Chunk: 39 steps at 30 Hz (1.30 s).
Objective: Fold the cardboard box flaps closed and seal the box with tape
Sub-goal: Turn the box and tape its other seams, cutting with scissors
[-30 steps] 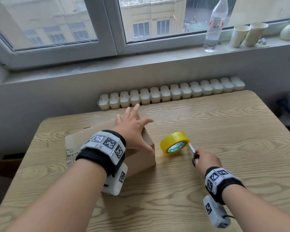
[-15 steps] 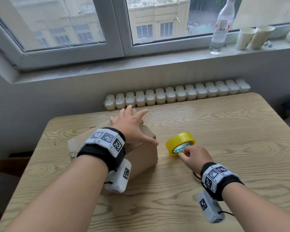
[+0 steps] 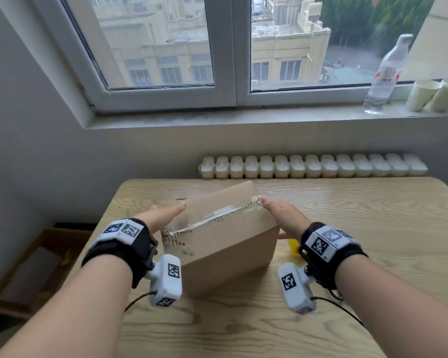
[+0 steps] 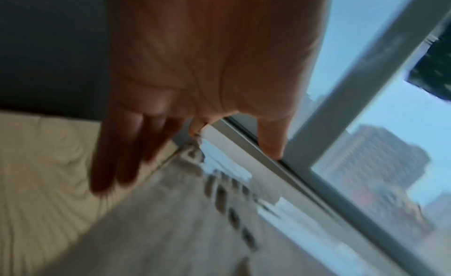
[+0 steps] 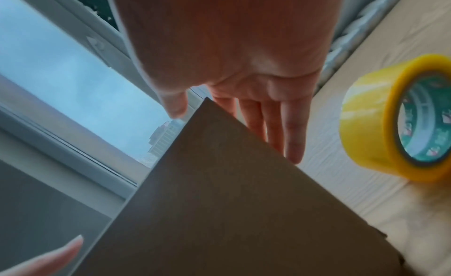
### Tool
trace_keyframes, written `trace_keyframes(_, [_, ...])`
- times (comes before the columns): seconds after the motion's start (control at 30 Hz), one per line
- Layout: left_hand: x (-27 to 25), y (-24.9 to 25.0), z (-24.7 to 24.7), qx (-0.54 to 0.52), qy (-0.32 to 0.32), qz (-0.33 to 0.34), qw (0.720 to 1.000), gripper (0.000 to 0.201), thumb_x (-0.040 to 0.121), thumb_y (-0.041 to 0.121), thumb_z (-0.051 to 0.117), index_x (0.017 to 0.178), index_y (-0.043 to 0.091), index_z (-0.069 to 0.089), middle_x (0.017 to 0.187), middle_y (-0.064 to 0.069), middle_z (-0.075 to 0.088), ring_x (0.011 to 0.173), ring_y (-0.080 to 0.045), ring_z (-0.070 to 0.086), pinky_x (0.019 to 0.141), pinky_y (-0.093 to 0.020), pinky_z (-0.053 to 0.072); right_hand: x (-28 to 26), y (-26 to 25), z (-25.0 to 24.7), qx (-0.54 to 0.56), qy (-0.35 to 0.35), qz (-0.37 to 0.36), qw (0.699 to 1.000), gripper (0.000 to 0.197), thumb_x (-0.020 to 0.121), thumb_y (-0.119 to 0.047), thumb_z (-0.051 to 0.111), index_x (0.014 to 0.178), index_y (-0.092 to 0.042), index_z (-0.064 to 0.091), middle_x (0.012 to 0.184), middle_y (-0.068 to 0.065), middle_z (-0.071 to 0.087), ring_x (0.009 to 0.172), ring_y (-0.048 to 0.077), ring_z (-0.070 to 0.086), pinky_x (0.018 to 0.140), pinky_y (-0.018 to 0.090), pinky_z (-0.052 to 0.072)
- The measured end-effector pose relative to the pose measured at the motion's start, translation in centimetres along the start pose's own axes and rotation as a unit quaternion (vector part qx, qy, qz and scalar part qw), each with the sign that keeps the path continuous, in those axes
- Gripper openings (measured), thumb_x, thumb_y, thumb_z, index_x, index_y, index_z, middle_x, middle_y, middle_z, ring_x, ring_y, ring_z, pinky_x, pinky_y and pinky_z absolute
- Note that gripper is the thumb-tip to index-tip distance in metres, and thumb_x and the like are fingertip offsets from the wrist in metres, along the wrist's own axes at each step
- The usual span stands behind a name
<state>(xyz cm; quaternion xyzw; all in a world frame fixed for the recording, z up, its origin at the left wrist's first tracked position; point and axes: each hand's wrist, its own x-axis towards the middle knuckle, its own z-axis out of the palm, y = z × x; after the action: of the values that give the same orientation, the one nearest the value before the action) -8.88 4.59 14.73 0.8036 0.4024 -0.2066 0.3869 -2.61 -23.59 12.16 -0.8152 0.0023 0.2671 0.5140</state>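
Observation:
A brown cardboard box stands on the wooden table, flaps closed, with clear tape along its top seam. My left hand lies against the box's left side with straight fingers. At the right side my right hand does the same, its thumb touching the tape's end at the top edge. In the right wrist view the straight fingers run along the box, and the yellow tape roll stands on the table beside them. Blurred straight fingers show in the left wrist view. The roll is mostly hidden behind my right wrist.
A white radiator runs behind the table's far edge. On the windowsill stand a water bottle and paper cups. A low wooden piece of furniture sits on the floor left of the table.
My left hand left the box top and my right hand left the tape roll; both now lie against the box's sides. The box stands turned, its taped seam up.

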Motion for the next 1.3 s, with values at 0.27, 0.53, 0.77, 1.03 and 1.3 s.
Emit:
trace_keyframes(0.27, [0.9,1.1,1.3,-0.171,0.013,0.13,0.977,0.025,0.096,0.006,0.046,0.12,-0.001,0.053,0.112,-0.018,0.062,0.099,-0.031,0.061,0.095,-0.049,0.05,0.3,0.2,0.8,0.017,0.051,0.037,0.998,0.041,0.095,-0.05,0.046,0.088,-0.015,0.066,0.093,0.008,0.067,0.084,0.026,0.067,0.078,0.045,0.059])
trace_keyframes(0.53, [2.7,2.2,2.1,-0.074,0.049,0.12,0.989,0.069,0.084,0.044,0.055,0.14,0.008,0.04,0.138,-0.016,0.052,0.124,-0.034,0.052,0.107,-0.046,0.04,0.9,0.9,-1.2,0.029,0.068,0.06,0.995,0.049,0.096,-0.054,0.041,0.098,-0.011,0.064,0.093,0.011,0.068,0.083,0.026,0.067,0.064,0.033,0.052])
trace_keyframes(0.77, [-3.7,9.6,3.5,-0.081,0.151,0.308,0.936,0.034,0.088,0.022,0.057,0.122,0.019,0.061,0.126,-0.003,0.06,0.117,-0.02,0.055,0.094,-0.03,0.044,1.3,5.7,-7.7,0.049,0.196,0.093,0.975,0.025,0.095,-0.019,0.049,0.094,0.0,0.065,0.074,0.01,0.066,0.067,0.024,0.063,0.062,0.034,0.051])
trace_keyframes(1.03, [-3.7,11.3,8.3,-0.112,0.038,0.298,0.947,0.021,0.087,0.004,0.053,0.079,0.015,0.069,0.075,-0.002,0.067,0.067,-0.014,0.059,0.064,-0.024,0.051,1.9,11.0,-5.8,-0.024,0.261,0.101,0.96,0.005,0.079,-0.015,0.06,0.077,-0.018,0.062,0.062,0.005,0.069,0.055,0.022,0.069,0.06,0.038,0.059])
trace_keyframes(1.3, [-3.1,10.5,8.8,-0.105,0.022,0.292,0.95,0.019,0.086,0.004,0.056,0.076,0.015,0.068,0.076,-0.004,0.067,0.069,-0.017,0.061,0.063,-0.024,0.052,3.3,12.4,-5.2,0.248,0.247,0.21,0.913,0.045,0.078,-0.028,0.078,0.096,0.01,0.062,0.078,0.019,0.07,0.07,0.027,0.071,0.06,0.04,0.059])
